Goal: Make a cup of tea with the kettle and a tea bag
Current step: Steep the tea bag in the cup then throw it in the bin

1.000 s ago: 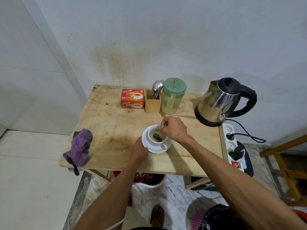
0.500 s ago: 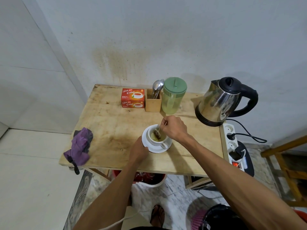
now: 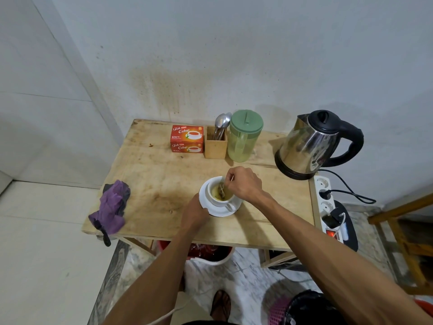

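A: Item 1, L hand (image 3: 194,213)?
B: Lower centre. Fingers curled on saucer (image 3: 203,198), near-left rim; tips hidden under it.
A: R hand (image 3: 244,184)?
B: Arm enters from lower right. Thumb + forefinger pinch string (image 3: 226,184) over cup (image 3: 218,203).
A: Contents?
B: Cup on saucer, mid-table (image 3: 152,184): pale liquid, tea bag (image 3: 221,192) part-dipped.
A: Rear row?
B: Tea box (image 3: 186,138); holder (image 3: 215,146) w/ spoons (image 3: 221,121); jug (image 3: 242,139), contents unclear; kettle (image 3: 304,146) upper right, lid down.
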Action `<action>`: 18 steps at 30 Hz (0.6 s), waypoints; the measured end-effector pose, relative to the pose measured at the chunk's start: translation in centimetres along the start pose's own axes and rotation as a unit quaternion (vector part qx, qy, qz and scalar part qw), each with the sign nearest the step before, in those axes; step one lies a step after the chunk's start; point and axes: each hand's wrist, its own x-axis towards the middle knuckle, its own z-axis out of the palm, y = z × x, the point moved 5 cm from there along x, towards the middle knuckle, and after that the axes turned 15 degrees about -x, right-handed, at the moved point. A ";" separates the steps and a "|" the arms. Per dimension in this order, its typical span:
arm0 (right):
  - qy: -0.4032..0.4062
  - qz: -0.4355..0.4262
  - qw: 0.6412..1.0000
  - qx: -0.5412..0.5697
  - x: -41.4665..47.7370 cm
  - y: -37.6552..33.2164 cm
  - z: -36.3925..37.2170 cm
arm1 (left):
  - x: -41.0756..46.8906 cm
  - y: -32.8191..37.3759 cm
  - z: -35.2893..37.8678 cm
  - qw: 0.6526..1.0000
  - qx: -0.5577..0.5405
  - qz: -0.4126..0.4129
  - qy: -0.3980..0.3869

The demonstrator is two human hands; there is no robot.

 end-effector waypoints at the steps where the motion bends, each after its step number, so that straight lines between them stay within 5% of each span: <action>1: -0.012 0.000 1.000 -0.006 -0.1 0.1 0.4 | 0.0 0.0 0.0 1.000 0.003 0.001 0.001; 9: 0.036 0.004 0.998 0.043 0.3 -0.8 -1.1 | 0.6 -0.3 0.0 1.000 0.025 0.000 -0.011; 18: -0.011 -0.010 1.000 0.003 -0.1 -0.6 0.7 | 0.7 -0.1 0.0 0.999 0.038 0.005 -0.004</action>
